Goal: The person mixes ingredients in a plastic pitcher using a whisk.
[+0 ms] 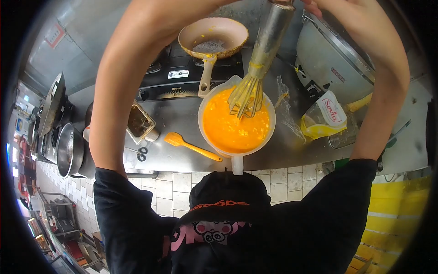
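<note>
A balloon whisk (pixel 272 39) with a metal handle slants down from the top edge, its wires coated yellow. Its head overlaps a white pitcher (pixel 201 119) of orange-yellow liquid (pixel 237 134); I cannot tell whether the wires touch the liquid. Only a few fingers of my right hand (pixel 314 8) show at the top edge, beside the whisk handle's upper end. What they grip, if anything, is cut off. My left forearm reaches up past the top edge, so my left hand is out of view. Which hand holds the whisk cannot be seen.
An orange spatula (pixel 191 146), a metal container (pixel 138 123) and scissors (pixel 142 154) lie left of the pitcher. Behind is a frying pan (pixel 213 39) on a gas stove (pixel 182 84). To the right stand a Sovia-labelled bag (pixel 325 116) and a large grey cooker (pixel 335 64).
</note>
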Demonstrator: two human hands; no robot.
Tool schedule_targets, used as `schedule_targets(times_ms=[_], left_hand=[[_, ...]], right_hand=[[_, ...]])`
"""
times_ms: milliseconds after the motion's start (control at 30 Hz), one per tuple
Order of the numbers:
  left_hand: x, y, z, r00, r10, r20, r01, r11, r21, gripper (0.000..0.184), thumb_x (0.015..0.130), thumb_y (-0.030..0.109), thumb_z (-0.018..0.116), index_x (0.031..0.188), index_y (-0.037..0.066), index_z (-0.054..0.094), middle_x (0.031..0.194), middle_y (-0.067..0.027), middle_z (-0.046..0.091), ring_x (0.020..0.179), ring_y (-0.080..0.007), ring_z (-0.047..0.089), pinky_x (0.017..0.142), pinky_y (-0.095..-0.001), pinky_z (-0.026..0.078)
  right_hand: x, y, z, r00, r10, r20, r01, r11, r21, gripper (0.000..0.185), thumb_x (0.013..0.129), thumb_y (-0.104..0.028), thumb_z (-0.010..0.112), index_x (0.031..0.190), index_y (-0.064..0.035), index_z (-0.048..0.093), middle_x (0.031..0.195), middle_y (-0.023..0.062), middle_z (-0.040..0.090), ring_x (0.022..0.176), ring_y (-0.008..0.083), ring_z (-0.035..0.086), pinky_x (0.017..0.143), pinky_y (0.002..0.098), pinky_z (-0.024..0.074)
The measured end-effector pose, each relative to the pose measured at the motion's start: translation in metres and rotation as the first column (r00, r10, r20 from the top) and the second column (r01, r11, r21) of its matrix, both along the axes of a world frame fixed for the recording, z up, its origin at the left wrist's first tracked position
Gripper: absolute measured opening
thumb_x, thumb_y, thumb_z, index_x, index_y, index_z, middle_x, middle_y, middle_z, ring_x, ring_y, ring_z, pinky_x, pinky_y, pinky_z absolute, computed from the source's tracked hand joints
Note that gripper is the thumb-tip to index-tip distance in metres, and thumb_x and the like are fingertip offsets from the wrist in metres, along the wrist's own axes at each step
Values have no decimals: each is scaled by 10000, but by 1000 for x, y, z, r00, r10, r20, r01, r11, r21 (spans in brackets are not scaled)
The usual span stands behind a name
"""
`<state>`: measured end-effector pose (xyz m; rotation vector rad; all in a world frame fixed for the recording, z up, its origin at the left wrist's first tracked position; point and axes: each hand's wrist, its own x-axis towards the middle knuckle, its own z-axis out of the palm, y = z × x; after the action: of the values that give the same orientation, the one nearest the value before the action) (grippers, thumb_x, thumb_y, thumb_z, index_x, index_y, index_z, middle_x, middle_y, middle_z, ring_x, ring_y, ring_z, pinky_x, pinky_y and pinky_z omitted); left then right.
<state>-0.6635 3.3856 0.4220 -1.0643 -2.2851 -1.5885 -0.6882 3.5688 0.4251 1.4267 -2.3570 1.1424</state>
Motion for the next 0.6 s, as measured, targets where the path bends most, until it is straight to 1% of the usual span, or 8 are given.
schedule_targets(times_ms=[67, 167, 200, 267, 367, 467, 500, 600], left_hand=[[0, 3, 0, 1000, -2, -10, 2, 1000, 20, 471, 693, 166, 703, 1014, -7, 406, 713, -55, 612, 663, -90, 569, 570, -173, 426], [-4, 3, 1, 998, 20, -63, -17, 998, 52, 481, 688, 179, 708, 1016, -3, 408, 717, -53, 615, 710, -102, 569, 665, -207, 426], [-7, 2, 1, 994, 16, -106, -11, 999, 48, 486, 686, 185, 711, 1017, -2, 408, 718, -51, 615, 736, -108, 568, 717, -223, 412], [-9, 1, 3, 988, 11, -151, -4, 999, 43, 491, 683, 191, 714, 1017, -1, 409, 720, -50, 616, 761, -113, 567, 770, -239, 399], [-13, 0, 6, 987, -26, -160, 35, 998, 55, 490, 685, 194, 713, 1015, -1, 407, 731, -51, 618, 786, -118, 564, 816, -256, 379], [-17, -2, 9, 963, -222, -151, 237, 967, 90, 495, 683, 194, 713, 1015, -5, 405, 746, -63, 620, 786, -128, 568, 816, -265, 385], [-13, 3, 9, 977, -111, -183, 128, 988, 88, 492, 684, 192, 713, 1017, -3, 407, 751, -71, 620, 786, -130, 568, 813, -263, 387], [-16, 3, 10, 970, 13, -244, 9, 996, 87, 487, 685, 187, 711, 1020, 0, 410, 769, -92, 618, 788, -138, 566, 805, -259, 392]], right_hand=[[7, -1, 6, 997, -5, -75, 6, 1000, 1, 178, 866, -166, 473, 806, -21, 557, 751, 2, 542, 701, 56, 473, 628, 192, 378], [25, -9, 16, 980, -189, 58, 185, 980, 68, 193, 864, -189, 475, 810, -30, 571, 706, -20, 535, 621, 31, 431, 545, 173, 341], [24, -11, 12, 971, -228, -78, 232, 972, 44, 199, 862, -199, 478, 806, -34, 575, 688, -27, 528, 591, 24, 410, 518, 171, 321], [23, -10, 13, 940, -267, -213, 276, 961, 13, 206, 860, -210, 482, 803, -38, 579, 670, -33, 522, 561, 16, 389, 490, 169, 301], [22, -8, 19, 980, -174, -96, 177, 984, 27, 223, 856, -227, 490, 785, -38, 585, 648, -34, 506, 548, 20, 387, 487, 170, 306], [23, -11, 17, 937, -258, -234, 249, 966, -67, 247, 852, -245, 492, 767, -34, 589, 610, -35, 484, 530, 24, 382, 474, 172, 302], [25, -10, 22, 951, -228, -208, 226, 974, -30, 259, 851, -251, 492, 759, -30, 590, 594, -33, 475, 521, 27, 382, 469, 171, 301], [25, -7, 32, 965, -162, -204, 174, 984, 45, 272, 847, -259, 495, 745, -25, 589, 568, -26, 464, 504, 34, 381, 460, 172, 299]])
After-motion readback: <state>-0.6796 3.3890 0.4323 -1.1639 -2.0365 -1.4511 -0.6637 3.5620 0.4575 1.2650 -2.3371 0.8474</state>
